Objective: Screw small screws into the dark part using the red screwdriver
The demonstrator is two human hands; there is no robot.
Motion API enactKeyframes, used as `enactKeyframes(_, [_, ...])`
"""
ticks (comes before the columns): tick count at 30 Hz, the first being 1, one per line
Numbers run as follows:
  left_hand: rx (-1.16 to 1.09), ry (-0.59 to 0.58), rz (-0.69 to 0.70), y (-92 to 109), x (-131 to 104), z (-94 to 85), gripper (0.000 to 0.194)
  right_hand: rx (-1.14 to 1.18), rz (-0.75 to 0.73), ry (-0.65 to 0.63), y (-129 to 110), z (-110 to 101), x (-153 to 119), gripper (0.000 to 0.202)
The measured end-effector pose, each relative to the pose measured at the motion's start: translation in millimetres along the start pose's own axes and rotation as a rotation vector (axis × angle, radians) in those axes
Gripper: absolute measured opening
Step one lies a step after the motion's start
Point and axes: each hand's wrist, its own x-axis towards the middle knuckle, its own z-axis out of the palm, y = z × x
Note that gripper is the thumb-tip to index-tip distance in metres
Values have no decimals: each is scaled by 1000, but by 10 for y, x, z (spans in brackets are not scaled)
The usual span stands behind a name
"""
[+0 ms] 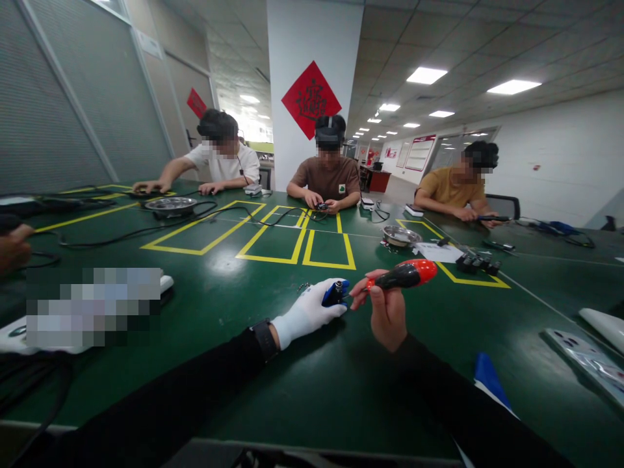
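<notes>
My left hand (pixel 308 311) wears a white glove with blue fingertips and is closed around a small black part (pixel 334 294) with a metal top. In my bare right hand (pixel 389 318) is a screwdriver (pixel 405 274) with a black and red handle. Its handle points up to the right, and its thin shaft runs left toward the black part; whether the tip touches it I cannot tell. Several tiny dark pieces (pixel 304 286) lie on the table just behind my left hand.
Yellow tape frames (pixel 329 265) mark the green table (pixel 234 390). Metal bowls (pixel 400 236) stand farther back, with several black parts (pixel 478 263) beside white paper (pixel 433 252). A phone (pixel 580 361) and a blue-and-white glove (pixel 491 378) lie right. Cables (pixel 121 235) cross left. Co-workers (pixel 327 172) sit opposite.
</notes>
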Motion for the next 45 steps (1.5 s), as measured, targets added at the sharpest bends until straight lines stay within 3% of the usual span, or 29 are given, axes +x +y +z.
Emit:
enactKeyframes(10, [-82,-34,-45,52,13,-29,45,33,41,20,15,-8,23,15])
enactKeyframes(26, [-85,-45,-74,46,-9,-23,58,48,38,8,21,-14,24,16])
enactKeyframes(32, [-124,-95,-161,93,-24,-40,58,50,43,13,11,-6,20,17])
enactKeyframes(45, [-69,-82,-107,47,2,-50,50,27,50,12,34,-30,13,17])
